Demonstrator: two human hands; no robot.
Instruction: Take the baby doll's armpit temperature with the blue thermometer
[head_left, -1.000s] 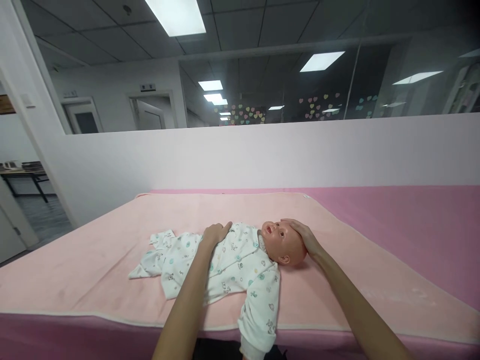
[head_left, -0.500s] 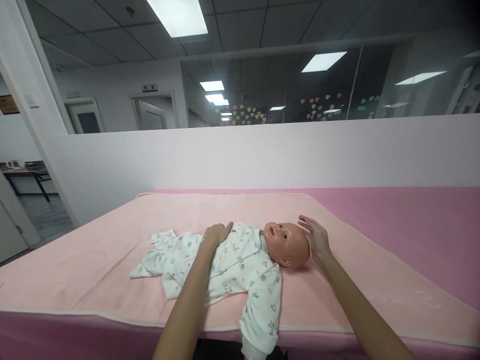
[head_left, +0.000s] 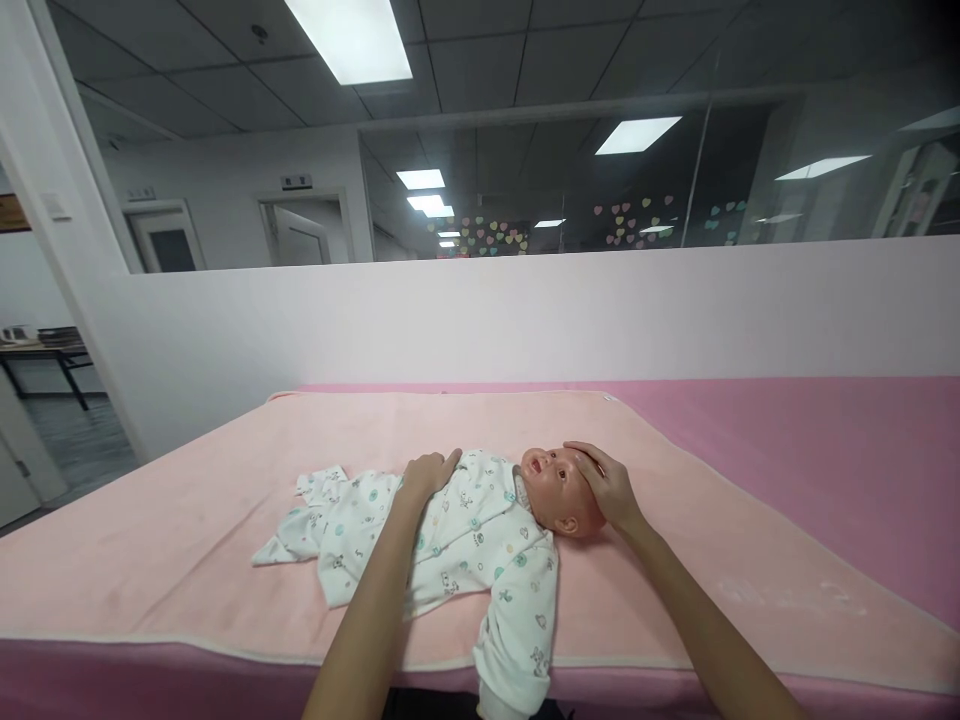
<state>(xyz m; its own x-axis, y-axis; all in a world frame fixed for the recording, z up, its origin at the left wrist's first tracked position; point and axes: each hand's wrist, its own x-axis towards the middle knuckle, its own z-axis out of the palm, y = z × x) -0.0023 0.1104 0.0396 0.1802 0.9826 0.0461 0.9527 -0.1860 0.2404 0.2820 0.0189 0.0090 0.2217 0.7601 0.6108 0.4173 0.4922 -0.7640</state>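
Note:
A baby doll [head_left: 559, 490] lies on its back on a peach blanket [head_left: 210, 500], its bare head to the right. It wears a white sleepsuit [head_left: 457, 540] with small green and grey prints, and one sleeve hangs over the near edge. My left hand [head_left: 430, 472] rests on the doll's middle, thumb spread toward its chest; the other fingertips are partly hidden behind the knuckles. On the crown and forehead lies my right hand [head_left: 606, 484], open, with its fingers stretched over the head.
Under the blanket is a pink covered surface [head_left: 847, 460], which meets a low white wall [head_left: 525, 320] with glass above it. At the far left, a desk [head_left: 45, 350] stands beyond a doorway. The padded near edge runs just below my forearms.
My right hand has moved left from just beside the doll's head onto its crown and forehead. My left hand stays on the doll's middle. The view has shifted slightly.

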